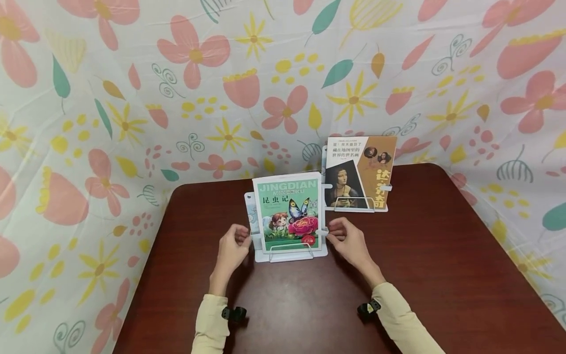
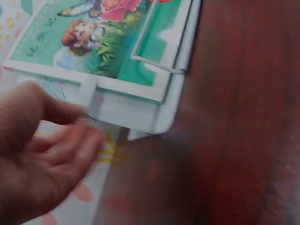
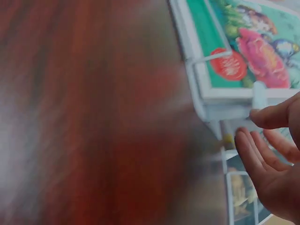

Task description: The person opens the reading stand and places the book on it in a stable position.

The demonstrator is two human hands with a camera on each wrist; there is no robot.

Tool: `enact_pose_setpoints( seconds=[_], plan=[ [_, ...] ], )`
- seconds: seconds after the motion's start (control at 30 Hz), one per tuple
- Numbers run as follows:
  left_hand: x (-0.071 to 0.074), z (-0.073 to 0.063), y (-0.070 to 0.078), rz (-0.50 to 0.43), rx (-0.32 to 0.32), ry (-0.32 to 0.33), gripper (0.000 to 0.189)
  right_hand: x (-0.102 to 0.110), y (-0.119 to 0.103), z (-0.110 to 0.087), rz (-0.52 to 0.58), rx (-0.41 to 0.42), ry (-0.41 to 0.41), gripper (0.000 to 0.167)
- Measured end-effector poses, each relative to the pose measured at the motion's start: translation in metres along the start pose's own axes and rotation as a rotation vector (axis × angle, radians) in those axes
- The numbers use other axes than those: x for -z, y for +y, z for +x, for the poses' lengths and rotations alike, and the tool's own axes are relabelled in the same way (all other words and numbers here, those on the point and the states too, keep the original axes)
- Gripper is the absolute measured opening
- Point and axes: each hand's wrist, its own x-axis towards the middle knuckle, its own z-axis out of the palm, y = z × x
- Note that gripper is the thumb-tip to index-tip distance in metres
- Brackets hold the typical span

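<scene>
A green children's book (image 1: 289, 214) with a butterfly and a flower on its cover leans on a white bookstand (image 1: 261, 256). Wire at the front and small side clips keep the book in place. At the stand's left edge is my left hand (image 1: 233, 247), its thumb close to the left clip (image 2: 87, 90) and its other fingers loosely bent, blurred in the left wrist view. My right hand (image 1: 351, 241) is at the opposite edge. There the thumb tip meets the foot of the right clip (image 3: 259, 95), with the remaining fingers apart from the thumb.
Behind and to the right, a second white stand (image 1: 382, 210) bears a brown and white art book (image 1: 342, 182). Both stands are on a dark red-brown table (image 1: 442, 275). Beyond its far edge hangs a flower-patterned cloth (image 1: 283, 64).
</scene>
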Motion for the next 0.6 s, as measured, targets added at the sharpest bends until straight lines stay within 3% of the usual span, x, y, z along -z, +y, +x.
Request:
enact_pose_setpoints(
  seconds=[0.1, 0.17, 0.3, 0.43, 0.6],
  plan=[
    [-0.004, -0.007, -0.012, 0.058, 0.075, -0.161, 0.019, -0.001, 0.008, -0.004, -0.017, -0.065, -0.081, 0.024],
    [-0.008, -0.006, -0.017, 0.096, 0.079, -0.209, 0.016, -0.002, 0.011, -0.004, -0.037, -0.081, -0.124, 0.021],
    [-0.015, 0.001, -0.019, 0.138, 0.04, -0.153, 0.008, -0.006, 0.016, 0.001, -0.078, -0.063, -0.106, 0.014],
    [-0.018, 0.004, -0.02, 0.163, 0.056, -0.096, 0.009, -0.01, 0.018, 0.003, -0.123, -0.06, -0.049, 0.009],
    [-0.015, 0.005, -0.02, 0.198, 0.077, -0.082, 0.011, -0.015, 0.018, 0.005, -0.168, -0.067, -0.036, 0.006]
  ],
)
